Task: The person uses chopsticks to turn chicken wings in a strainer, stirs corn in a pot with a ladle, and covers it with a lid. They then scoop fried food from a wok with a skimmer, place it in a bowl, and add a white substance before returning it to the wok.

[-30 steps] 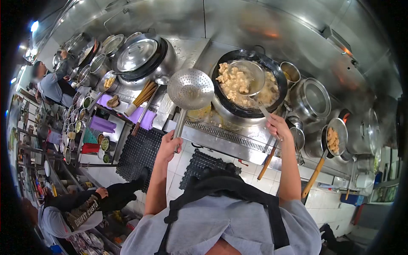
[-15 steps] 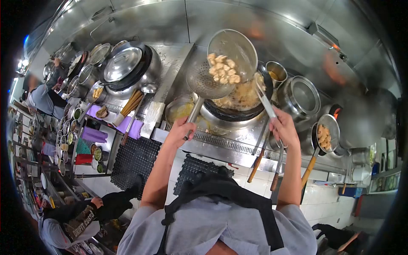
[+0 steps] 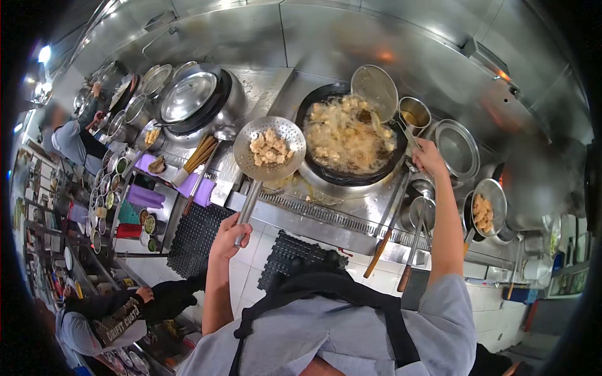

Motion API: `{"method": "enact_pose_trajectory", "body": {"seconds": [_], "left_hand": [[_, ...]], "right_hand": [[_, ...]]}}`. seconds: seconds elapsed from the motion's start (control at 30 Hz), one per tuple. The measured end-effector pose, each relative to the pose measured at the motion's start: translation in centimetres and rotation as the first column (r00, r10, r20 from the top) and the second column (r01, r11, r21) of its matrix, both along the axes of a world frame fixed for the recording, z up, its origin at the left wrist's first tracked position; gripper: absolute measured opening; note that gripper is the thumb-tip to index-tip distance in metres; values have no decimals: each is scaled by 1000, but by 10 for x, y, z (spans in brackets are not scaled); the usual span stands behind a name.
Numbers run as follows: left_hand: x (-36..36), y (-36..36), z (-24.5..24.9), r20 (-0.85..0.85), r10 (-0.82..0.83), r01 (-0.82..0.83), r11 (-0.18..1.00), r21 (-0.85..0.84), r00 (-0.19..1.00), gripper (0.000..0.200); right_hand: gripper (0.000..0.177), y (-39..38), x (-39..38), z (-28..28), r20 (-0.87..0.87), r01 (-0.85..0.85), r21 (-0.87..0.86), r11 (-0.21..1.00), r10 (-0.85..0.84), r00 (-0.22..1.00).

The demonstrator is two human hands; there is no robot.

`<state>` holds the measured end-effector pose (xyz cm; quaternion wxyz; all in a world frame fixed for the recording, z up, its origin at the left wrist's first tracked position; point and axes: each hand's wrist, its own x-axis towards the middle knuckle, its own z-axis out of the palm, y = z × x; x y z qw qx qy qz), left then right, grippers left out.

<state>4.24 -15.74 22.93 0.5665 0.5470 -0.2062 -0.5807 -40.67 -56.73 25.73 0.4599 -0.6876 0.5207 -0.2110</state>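
My left hand (image 3: pixel 231 237) is wrapped around the metal handle of a perforated skimmer (image 3: pixel 288 133), held left of the wok. Browned fried pieces (image 3: pixel 271 148) lie in the middle of its bowl. My right hand (image 3: pixel 430 158) grips the handle of a mesh strainer (image 3: pixel 379 88), whose round basket is tilted at the back right of the black wok (image 3: pixel 311 99). Foaming oil (image 3: pixel 351 141) with frying pieces fills the wok.
A metal pot (image 3: pixel 414 113) stands right of the wok, by a lidded steel pot (image 3: pixel 456 147). Another strainer (image 3: pixel 492 191) holds fried pieces. Wooden-handled tools (image 3: pixel 379 255) overhang the counter's front. Co-workers (image 3: pixel 74 135) are at the left.
The skimmer has moved left and nearer me, away from the wok, and now carries fried pieces. The strainer has dropped to the wok's back right, with no pile of pieces visible in it.
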Motion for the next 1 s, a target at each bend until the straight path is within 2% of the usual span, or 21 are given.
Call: {"method": "enact_pose_trajectory", "body": {"seconds": [0.03,0.17,0.3,0.4,0.57,0.67,0.7,0.8,0.93,1.0], "left_hand": [[2,5,-2,24,11,-11,1000,14,1000,16],[8,15,-33,28,37,-38,999,25,999,12],[7,10,-58,-29,70,-69,997,39,997,11],[7,1,-64,-59,48,-46,998,32,997,11],[3,-20,-58,-36,59,-59,998,1,998,11],[5,-29,-59,3,29,-29,1000,-2,1000,13],[4,-31,-59,1,32,-32,1000,0,1000,13],[4,-33,-62,-15,25,-25,1000,-9,1000,14],[3,-35,-72,-43,-3,2,1000,-16,999,14],[0,-33,-70,-62,-5,5,1000,-10,998,13]], "right_hand": [[42,-8,3,-3,9,-68,49,996,68,998],[37,-12,23,-12,157,-132,195,972,102,982],[41,7,41,-24,268,-159,333,930,68,961],[35,34,52,-27,296,-177,380,908,62,953],[45,83,59,-35,278,-252,389,886,148,949],[51,114,61,-32,321,-231,375,898,108,941],[54,120,60,-37,288,-225,353,908,124,950],[53,133,63,-36,288,-222,328,918,127,949],[46,151,77,-20,334,-151,319,936,38,942],[48,161,82,-9,308,-139,292,946,45,950]]}}
